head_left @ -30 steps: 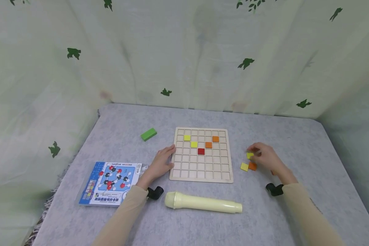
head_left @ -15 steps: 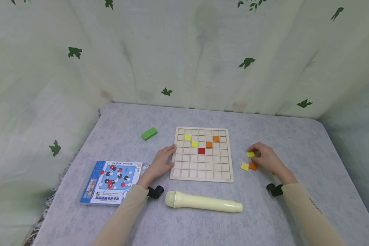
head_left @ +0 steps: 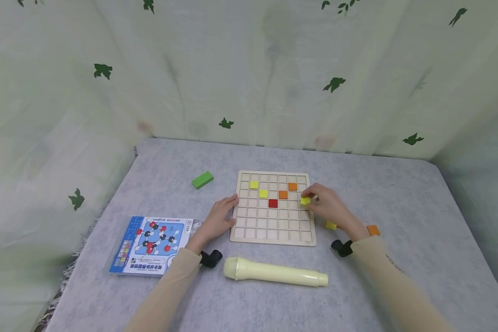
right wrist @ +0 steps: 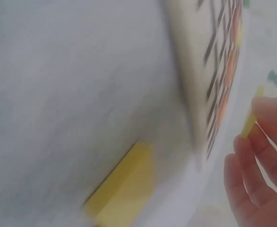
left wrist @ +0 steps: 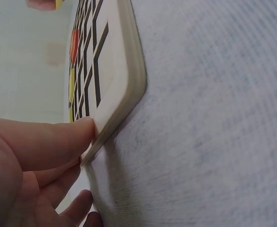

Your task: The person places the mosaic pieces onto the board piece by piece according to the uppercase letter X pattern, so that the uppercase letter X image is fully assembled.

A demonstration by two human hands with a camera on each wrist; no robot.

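Over the board (head_left: 273,210), right hand (head_left: 329,208) pinching tile (head_left: 305,201)

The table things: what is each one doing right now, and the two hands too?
Wooden grid board: flat, five tiles in its squares.
Left hand: fingers pressed against the board's left edge.
Right hand: pinching a yellow tile over the board's right side.
Second yellow tile: loose on the table.
Orange tile: loose on the table.
Green block: lying flat.
Cream tube: lying on its side.
Booklet: flat, closed.
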